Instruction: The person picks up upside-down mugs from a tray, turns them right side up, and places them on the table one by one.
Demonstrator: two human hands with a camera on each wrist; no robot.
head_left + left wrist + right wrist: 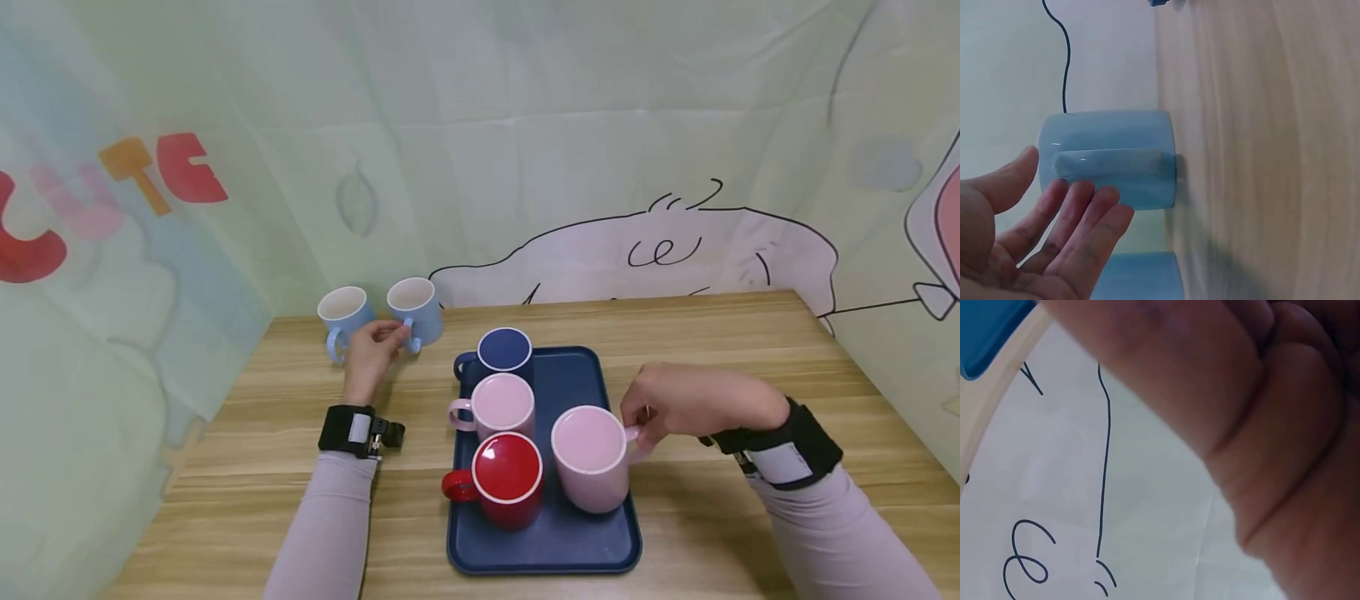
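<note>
My left hand [372,354] is at the handle of the right one of two light blue mugs [426,318]. In the left wrist view its fingers [1088,215] are spread beside that mug's handle [1110,162], thumb apart from them. The other light blue mug [345,308] stands just left of it. My right hand [678,404] pinches the handle of a pink mug [588,458] at the right side of the dark blue tray [551,550]. Down the tray's left side stand a navy mug [506,350], another pink mug [504,404] and a red mug [508,479], handles pointing left.
The wooden table [712,325] ends at the back against a printed cloth [525,167], close behind the light blue mugs. The handles of the tray's left mugs stick out past its left rim.
</note>
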